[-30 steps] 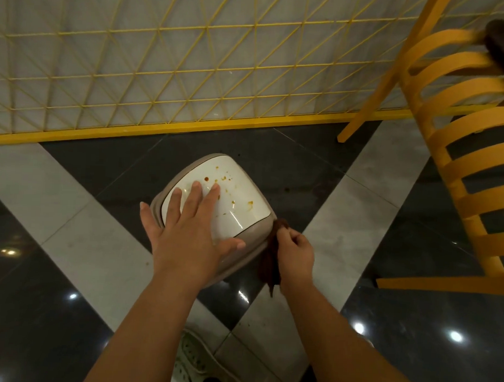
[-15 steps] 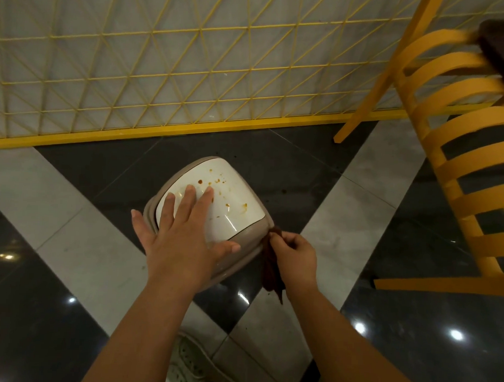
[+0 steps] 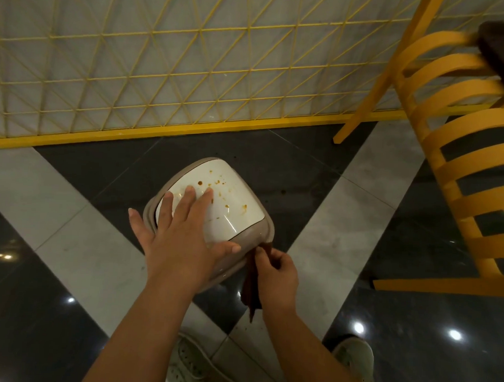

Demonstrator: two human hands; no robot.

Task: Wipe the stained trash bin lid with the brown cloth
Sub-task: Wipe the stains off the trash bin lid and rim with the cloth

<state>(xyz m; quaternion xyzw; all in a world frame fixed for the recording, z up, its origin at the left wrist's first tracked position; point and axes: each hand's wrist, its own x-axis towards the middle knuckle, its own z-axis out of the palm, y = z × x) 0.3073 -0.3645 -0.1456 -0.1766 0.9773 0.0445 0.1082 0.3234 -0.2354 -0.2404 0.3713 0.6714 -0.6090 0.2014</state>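
The lid (image 3: 227,198) is a smooth, glossy white panel set in a beige rim, topping a small bin (image 3: 228,264) that stands on the floor; brown stains speckle its far half. It looks like light, hard plastic, likely slippery and apt to slide or tip under a push, so bracing it makes sense. The left hand (image 3: 180,239) does that: its grip is open, fingers flat on the lid's near-left part, thumb along the rim.

The cloth (image 3: 252,282) is soft and limp (it hangs in a narrow fold beside the bin's near-right corner), pinched in the right hand (image 3: 276,274). It probably needs bunching into a pad before wiping.

The floor (image 3: 344,211) is polished dark and grey tile, reflecting ceiling lights. A yellow lattice screen (image 3: 164,59) stands behind, a yellow slatted chair (image 3: 457,158) to the right.
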